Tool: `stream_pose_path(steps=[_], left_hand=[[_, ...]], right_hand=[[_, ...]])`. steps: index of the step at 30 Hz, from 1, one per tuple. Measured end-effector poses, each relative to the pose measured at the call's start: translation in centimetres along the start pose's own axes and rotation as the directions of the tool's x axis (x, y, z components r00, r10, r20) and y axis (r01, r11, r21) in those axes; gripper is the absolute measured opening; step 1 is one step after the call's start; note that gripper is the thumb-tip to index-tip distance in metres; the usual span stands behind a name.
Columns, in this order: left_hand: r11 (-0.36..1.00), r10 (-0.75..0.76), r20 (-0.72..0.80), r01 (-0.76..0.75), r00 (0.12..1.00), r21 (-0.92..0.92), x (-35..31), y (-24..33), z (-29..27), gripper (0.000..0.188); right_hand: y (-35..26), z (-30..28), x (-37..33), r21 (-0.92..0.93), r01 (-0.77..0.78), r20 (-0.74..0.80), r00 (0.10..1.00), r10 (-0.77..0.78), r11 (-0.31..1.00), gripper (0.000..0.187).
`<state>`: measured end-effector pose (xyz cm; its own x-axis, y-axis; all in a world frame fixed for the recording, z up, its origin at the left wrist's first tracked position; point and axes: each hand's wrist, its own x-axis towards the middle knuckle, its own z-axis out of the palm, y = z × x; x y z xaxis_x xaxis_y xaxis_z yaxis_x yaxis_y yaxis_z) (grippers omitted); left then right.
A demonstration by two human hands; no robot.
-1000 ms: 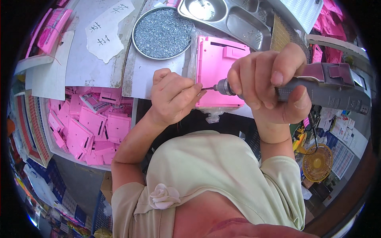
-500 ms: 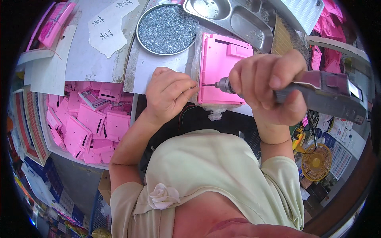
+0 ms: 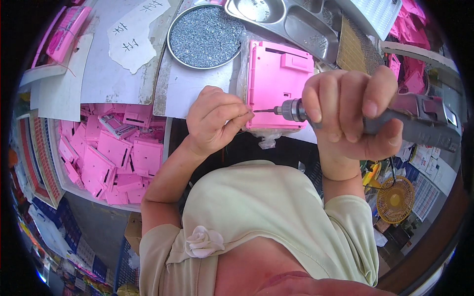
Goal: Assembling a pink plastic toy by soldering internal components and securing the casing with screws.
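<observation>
My right hand (image 3: 345, 111) is wrapped round a grey electric screwdriver (image 3: 422, 132), held nearly level with its thin bit pointing left. At the tip of that bit, my left hand (image 3: 212, 118) pinches thumb and forefinger together. Whatever lies between those fingertips is too small to make out. Under the bit, a flat pink plastic casing (image 3: 274, 74) rests on a plastic-wrapped support (image 3: 269, 134), with a raised block near its far edge. My left fingertips are by the casing's near left corner. A round metal dish (image 3: 205, 37) full of small silvery screws stands just beyond my left hand.
Left of me, a bin holds a heap of pink casings (image 3: 101, 163). A compartmented steel tray (image 3: 308, 32) lies beyond the work. Torn paper with handwriting (image 3: 133, 37) covers part of the left table. At right are a yellow round fan or basket (image 3: 395, 200) and more pink parts (image 3: 414, 74).
The screwdriver has shifted slightly right, and its bit tip now meets my left fingertips. My left hand has moved a little right and down. A small slot in the casing has come into view.
</observation>
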<state>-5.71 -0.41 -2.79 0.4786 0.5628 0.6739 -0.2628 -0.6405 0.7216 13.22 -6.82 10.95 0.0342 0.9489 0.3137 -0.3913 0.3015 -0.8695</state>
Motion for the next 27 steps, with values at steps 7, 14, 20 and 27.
stream_pose_path(steps=[7, 14, 20, 27], left_hand=[[0.999, 0.034, -0.049, -0.033, 0.998, 0.023, -0.2, 0.0, 0.6, 0.027], [0.986, -0.035, 0.016, 0.031, 0.999, 0.161, 0.5, 1.3, -0.6, 0.019], [0.950, -0.290, 0.037, 0.283, 0.956, 0.134, -1.5, -0.6, -4.2, 0.022], [0.913, -0.226, 0.074, 0.185, 0.971, 0.365, 0.0, 0.5, -2.3, 0.012]], right_hand=[[0.4, 0.4, -0.4, -0.017, -0.006, -0.005, 1.000, 0.006, 1.000, 0.031], [1.4, 0.5, -1.0, -0.098, -0.055, -0.061, 0.997, 0.049, 0.994, 0.027], [3.3, 0.2, -1.0, -0.294, -0.079, -0.053, 0.996, 0.066, 0.953, 0.022], [3.7, 1.1, -1.0, -0.567, -0.093, 0.069, 0.985, 0.159, 0.818, 0.014]])
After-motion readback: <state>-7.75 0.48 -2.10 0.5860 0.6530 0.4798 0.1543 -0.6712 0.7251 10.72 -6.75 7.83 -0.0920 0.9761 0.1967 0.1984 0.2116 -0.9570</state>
